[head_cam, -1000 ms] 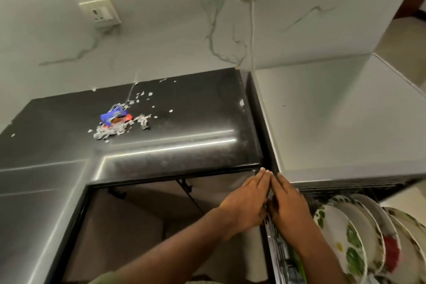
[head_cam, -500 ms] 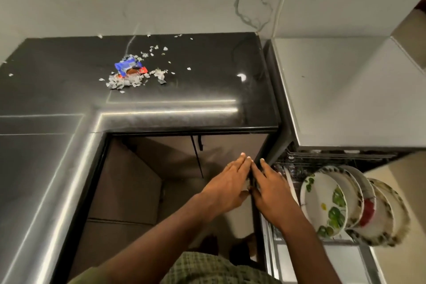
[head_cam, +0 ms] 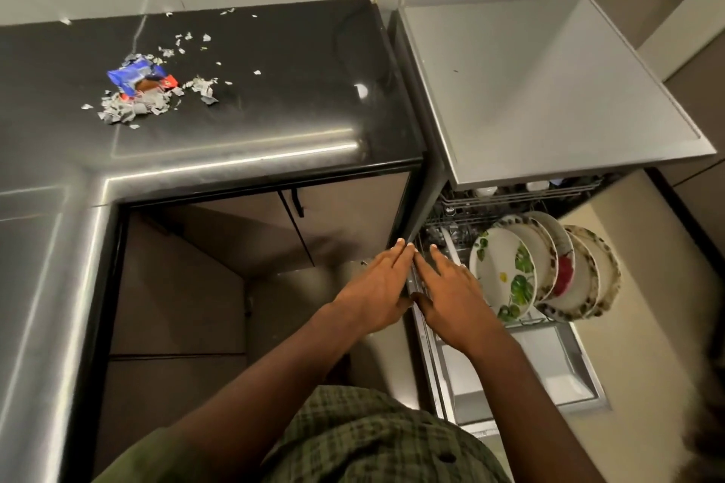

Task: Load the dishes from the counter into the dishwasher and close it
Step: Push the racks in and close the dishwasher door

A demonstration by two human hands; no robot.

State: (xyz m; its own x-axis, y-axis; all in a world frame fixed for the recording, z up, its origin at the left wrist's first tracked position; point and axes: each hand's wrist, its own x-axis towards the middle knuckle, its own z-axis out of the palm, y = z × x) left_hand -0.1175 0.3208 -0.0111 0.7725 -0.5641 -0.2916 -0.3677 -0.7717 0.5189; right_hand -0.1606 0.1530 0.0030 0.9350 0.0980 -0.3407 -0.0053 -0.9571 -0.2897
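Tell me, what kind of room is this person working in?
Most likely a home kitchen: a dark stone counter runs along a marble-look wall, and beside it an open dishwasher holds patterned plates standing in its pulled-out rack.

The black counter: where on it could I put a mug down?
The black counter is bare from the torn blue wrapper and its paper scraps across to its right edge beside the dishwasher's grey top, which is bare too. The plates crowd the lower rack.
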